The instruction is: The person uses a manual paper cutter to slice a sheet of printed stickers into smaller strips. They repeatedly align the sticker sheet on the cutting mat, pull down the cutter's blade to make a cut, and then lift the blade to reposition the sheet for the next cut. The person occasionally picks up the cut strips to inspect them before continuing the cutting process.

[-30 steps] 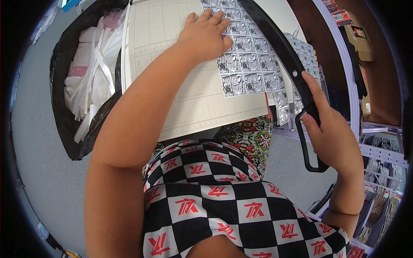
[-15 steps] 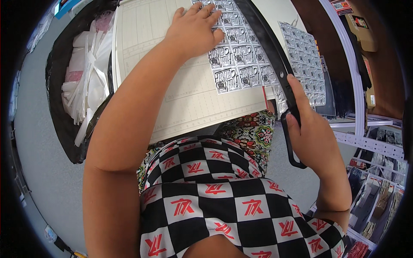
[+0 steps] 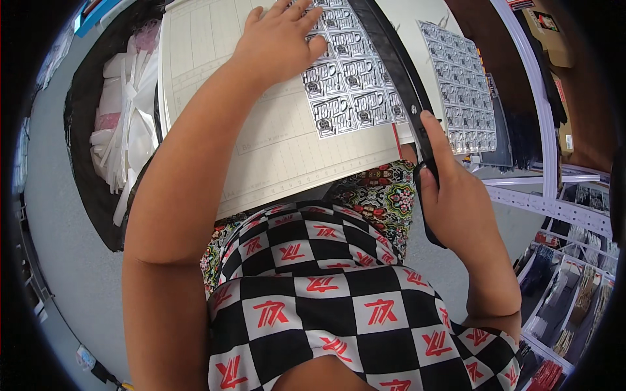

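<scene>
My left hand (image 3: 282,40) lies flat with fingers spread on a sheet printed with rows of black-and-silver designs (image 3: 355,81). That sheet rests on the cream, grid-lined bed of a paper cutter (image 3: 274,163). Its right part runs beneath the cutter's long black blade arm (image 3: 401,75). My right hand (image 3: 456,195) is closed around the handle at the arm's near end, the forefinger stretched along the arm. Right of the blade lies another sheet of the same print (image 3: 464,91). The blade's cutting edge is hidden from above.
Left of the cutter, a black bag (image 3: 81,146) holds white paper strips (image 3: 120,124). Metal shelving (image 3: 548,205) stands at the right, with bins of flat packets (image 3: 570,300) below. Brown cardboard boxes (image 3: 551,49) are at the upper right. A red strip (image 3: 397,140) marks the bed's edge.
The blade arm and my right hand have moved slightly left. A printed piece formerly visible right of the blade near the handle no longer shows there. My left hand stays on the sheet.
</scene>
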